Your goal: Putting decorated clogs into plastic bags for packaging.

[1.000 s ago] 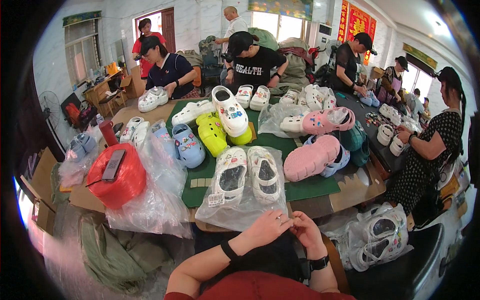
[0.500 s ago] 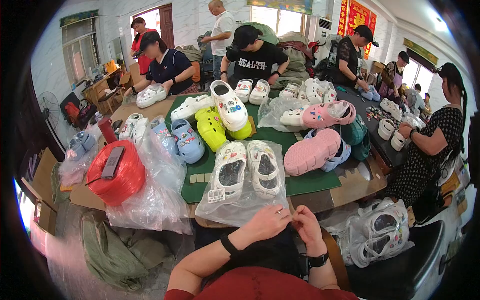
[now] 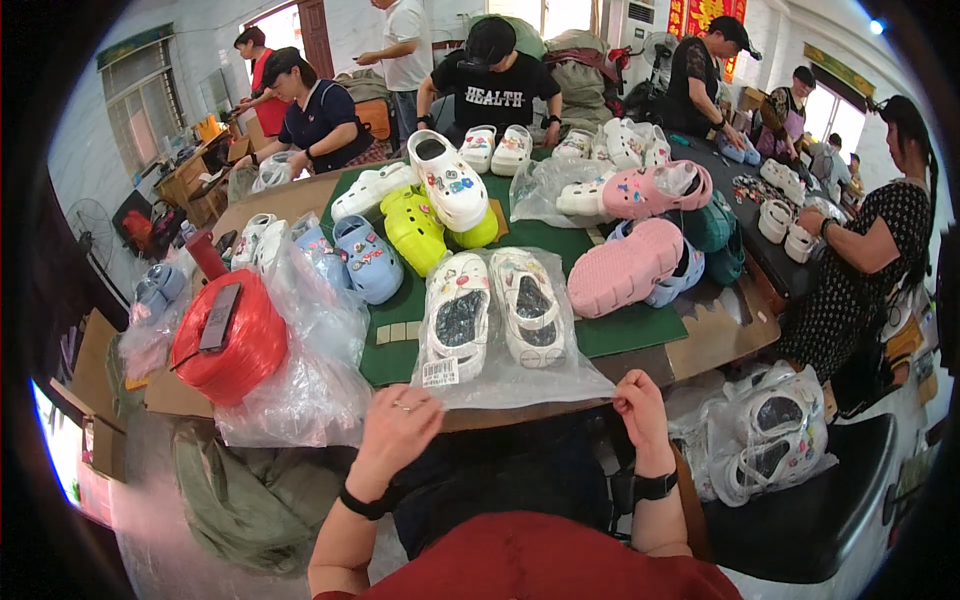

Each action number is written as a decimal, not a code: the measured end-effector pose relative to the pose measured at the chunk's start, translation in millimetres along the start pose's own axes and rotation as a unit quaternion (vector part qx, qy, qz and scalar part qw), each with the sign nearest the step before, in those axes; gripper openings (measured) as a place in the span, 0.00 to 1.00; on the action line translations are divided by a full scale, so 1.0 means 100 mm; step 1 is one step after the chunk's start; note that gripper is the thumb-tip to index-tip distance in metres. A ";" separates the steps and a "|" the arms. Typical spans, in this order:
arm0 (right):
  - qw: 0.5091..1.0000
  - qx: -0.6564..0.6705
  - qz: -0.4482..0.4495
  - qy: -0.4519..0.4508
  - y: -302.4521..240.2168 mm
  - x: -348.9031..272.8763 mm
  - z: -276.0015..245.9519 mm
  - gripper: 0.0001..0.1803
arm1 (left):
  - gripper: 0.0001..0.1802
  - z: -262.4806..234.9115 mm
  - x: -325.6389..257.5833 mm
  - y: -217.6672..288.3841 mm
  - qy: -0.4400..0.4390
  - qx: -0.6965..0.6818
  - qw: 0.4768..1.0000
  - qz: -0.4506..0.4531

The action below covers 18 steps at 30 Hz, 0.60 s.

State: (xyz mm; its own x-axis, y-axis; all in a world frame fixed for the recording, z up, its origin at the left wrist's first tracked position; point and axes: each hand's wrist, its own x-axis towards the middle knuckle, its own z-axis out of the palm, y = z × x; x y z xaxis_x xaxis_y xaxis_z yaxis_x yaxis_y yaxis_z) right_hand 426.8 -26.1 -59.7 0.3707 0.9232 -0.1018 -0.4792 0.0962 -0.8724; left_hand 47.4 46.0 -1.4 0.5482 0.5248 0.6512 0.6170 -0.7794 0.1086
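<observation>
A clear plastic bag (image 3: 490, 392) lies at the table's near edge with a pair of white clogs (image 3: 457, 312) inside, side by side. A small barcode label shows on its left part. My left hand (image 3: 400, 425) pinches the bag's near left corner, and a ring is on one finger. At the opposite corner my right hand (image 3: 641, 410) pinches the same edge. Between my hands the bag's edge is stretched nearly straight. Beyond the bag, lime-green clogs (image 3: 415, 232) and a white clog with charms (image 3: 447, 180) are piled up. A pink clog (image 3: 625, 268) lies sole outward to the right.
A red twine roll (image 3: 228, 335) with a phone (image 3: 219, 318) on it stands at left, beside crumpled plastic (image 3: 300, 385). Bagged white clogs (image 3: 775, 430) rest on a black chair (image 3: 820, 500) at right. Several people work around the tables.
My hands were close together before the bag; they have moved apart to its two near corners and now pull its edge taut. The view has shifted slightly.
</observation>
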 end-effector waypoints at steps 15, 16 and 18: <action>0.757 -0.504 -0.400 0.109 -0.23 -0.01 0.78 0.14 | 0.44 -0.12 -0.32 -0.15 -0.077 -0.127 0.960 -0.238; 0.743 -0.512 -0.428 0.057 -0.26 0.00 0.94 0.14 | 0.47 -0.10 -0.30 -0.13 -0.107 -0.131 0.954 -0.246; 0.733 -0.509 -0.451 -0.019 -0.25 0.03 1.26 0.21 | 0.55 -0.03 -0.24 -0.11 -0.139 -0.120 0.956 -0.229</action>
State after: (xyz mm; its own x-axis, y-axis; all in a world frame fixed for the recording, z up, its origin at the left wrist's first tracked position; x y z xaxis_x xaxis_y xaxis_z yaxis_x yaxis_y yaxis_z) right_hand 339.5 20.7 22.2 0.1405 0.6664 0.7323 0.7955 0.3644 -0.4842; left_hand 26.0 40.6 -15.8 0.4014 0.8742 0.2732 0.6996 -0.4851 0.5247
